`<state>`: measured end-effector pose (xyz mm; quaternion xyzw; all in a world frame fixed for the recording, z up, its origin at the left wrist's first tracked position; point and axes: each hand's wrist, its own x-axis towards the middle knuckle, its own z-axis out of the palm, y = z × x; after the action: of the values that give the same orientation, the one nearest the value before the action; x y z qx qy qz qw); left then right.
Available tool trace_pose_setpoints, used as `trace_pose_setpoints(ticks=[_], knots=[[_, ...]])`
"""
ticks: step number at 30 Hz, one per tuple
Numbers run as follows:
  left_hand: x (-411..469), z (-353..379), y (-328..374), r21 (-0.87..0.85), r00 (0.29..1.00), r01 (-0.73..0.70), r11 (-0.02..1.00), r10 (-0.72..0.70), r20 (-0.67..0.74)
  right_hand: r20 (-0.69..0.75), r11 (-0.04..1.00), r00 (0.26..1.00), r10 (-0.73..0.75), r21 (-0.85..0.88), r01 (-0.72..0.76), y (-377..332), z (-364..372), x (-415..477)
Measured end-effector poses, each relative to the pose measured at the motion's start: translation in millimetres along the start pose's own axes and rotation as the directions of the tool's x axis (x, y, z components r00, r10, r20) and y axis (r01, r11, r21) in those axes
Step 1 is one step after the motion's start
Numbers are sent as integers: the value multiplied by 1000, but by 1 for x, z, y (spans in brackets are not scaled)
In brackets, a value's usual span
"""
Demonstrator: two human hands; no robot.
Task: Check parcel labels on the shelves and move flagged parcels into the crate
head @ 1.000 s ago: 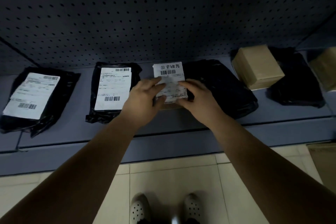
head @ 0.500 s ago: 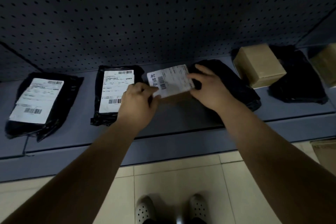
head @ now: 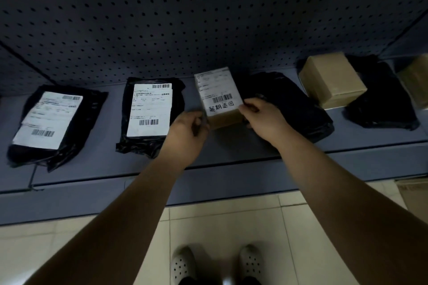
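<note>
Both hands hold a small brown cardboard box [head: 223, 120] over the blue-grey metal shelf [head: 231, 152].

The left hand [head: 188, 128] has its grip curled round the box's lower left corner. The right hand [head: 262, 118] pinches the right edge, thumb on the white shipping label [head: 217, 92], which faces up with handwritten characters under its barcode. I cannot tell whether the box touches the shelf. A labelled black plastic mailer bag [head: 149, 113] lies just left of it and an unlabelled black plastic bag [head: 294, 109] just right.
</note>
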<state>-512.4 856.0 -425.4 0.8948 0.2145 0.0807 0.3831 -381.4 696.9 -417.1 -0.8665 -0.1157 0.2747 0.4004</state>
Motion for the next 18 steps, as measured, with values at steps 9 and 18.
trace_pose_setpoints(ticks=[9,18], knots=[[-1,14,-4,-271,959,252,929,-277,-58,35,987,999,25,155,-30,14,16,-12],[-3,6,-6,-260,968,244,934,-253,-2,57,976,998,30,216,-42,7,19,-21]])
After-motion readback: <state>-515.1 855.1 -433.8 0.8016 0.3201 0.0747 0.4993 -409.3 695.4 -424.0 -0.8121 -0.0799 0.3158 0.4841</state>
